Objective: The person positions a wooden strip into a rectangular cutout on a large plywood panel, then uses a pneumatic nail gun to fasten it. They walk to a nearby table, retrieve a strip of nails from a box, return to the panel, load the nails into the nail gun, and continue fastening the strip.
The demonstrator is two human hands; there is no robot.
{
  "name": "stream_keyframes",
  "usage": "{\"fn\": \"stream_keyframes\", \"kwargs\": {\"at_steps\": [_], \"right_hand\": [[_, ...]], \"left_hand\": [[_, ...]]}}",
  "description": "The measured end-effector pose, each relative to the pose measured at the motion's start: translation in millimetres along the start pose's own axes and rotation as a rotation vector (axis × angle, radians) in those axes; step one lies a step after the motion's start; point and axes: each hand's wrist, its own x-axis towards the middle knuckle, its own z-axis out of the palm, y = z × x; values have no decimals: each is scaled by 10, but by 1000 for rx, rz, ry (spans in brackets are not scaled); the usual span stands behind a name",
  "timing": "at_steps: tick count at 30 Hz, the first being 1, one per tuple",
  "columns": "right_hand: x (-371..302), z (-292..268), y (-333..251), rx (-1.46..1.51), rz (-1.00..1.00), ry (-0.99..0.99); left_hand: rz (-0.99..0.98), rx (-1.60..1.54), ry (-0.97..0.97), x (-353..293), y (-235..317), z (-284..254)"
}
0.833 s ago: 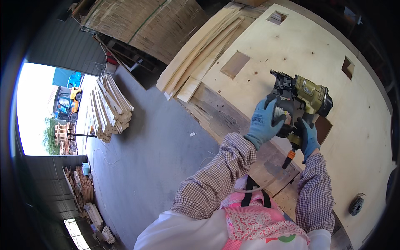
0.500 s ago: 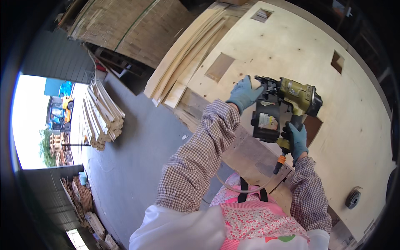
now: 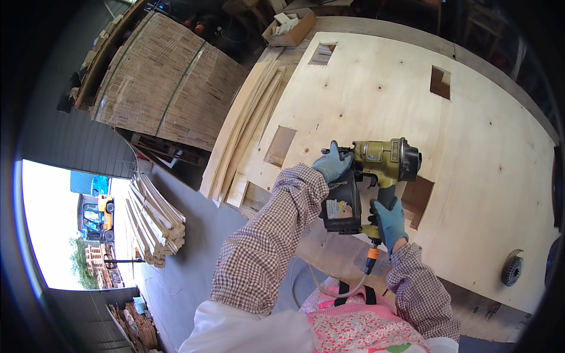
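Observation:
An olive-green and black coil nail gun (image 3: 378, 154) lies on its side in my hands, over a pale plywood panel (image 3: 471, 170) with several rectangular cut-outs. My right hand (image 3: 391, 225), in a blue glove with dark fingertips, is wrapped round its handle. At the nose end, by the top of the black nail canister (image 3: 341, 207), my gloved left hand (image 3: 333, 163) grips the gun; some of its fingers are hidden. An orange-collared fitting (image 3: 372, 254) joins the gun to a pale air hose (image 3: 353, 292).
A coil of nails (image 3: 513, 270) rests on the panel at the right. Long wooden strips (image 3: 244, 132) lie along its left side. A cardboard box (image 3: 291, 29) stands at the far edge. Bundled boards (image 3: 154, 223) and a wrapped wood stack (image 3: 168, 82) are on the left.
My left hand has closed in on the nose end of the nail gun. The gun has shifted left and slightly down in view, as the whole view has turned.

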Motion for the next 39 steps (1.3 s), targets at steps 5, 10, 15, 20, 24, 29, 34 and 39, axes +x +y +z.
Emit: {"fn": "stream_keyframes", "kwargs": {"at_steps": [5, 10, 15, 20, 24, 29, 34, 39], "right_hand": [[-11, 1, -36, -30, 6, -6], [-41, 4, -107, -37, 26, -3], [16, 6, -20, -2, 10, 24], [-3, 13, -70, -28, 17, 30], [12, 4, -52, 2, 13, 20], [-10, 20, -54, 7, 14, 21], [-12, 37, -49, 31, 11, 26], [-32, 18, -35, 52, 12, 9]], "left_hand": [[96, 264, -7, 62, 9, -22], [232, 403, -134, 149, 44, -164], [255, 501, -287, 308, 94, -269], [263, 472, -240, 232, 89, -291], [179, 376, -41, 59, 55, -77], [173, 328, -30, -22, 63, -123], [208, 365, -76, 35, 42, -162], [271, 436, -266, 213, 74, -325]]}}
